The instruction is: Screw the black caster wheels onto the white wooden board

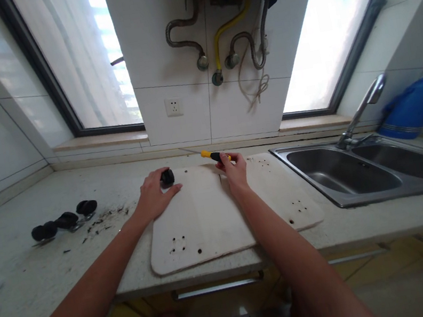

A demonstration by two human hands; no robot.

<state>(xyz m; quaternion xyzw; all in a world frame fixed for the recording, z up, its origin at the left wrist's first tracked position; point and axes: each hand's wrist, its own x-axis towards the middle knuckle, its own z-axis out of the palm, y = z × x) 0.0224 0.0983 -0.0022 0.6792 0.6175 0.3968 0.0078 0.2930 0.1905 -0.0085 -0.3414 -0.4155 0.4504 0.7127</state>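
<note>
A pale board with several drilled holes lies flat on the counter. My left hand rests on its far left corner, fingers closed around a black caster wheel. At the board's far edge my right hand grips a screwdriver with a yellow and black handle; its thin shaft points left toward the wall.
Three more black caster wheels lie to the left on the counter among dark debris. A steel double sink with a tap sits right. A blue jug stands behind it. A wall socket faces me.
</note>
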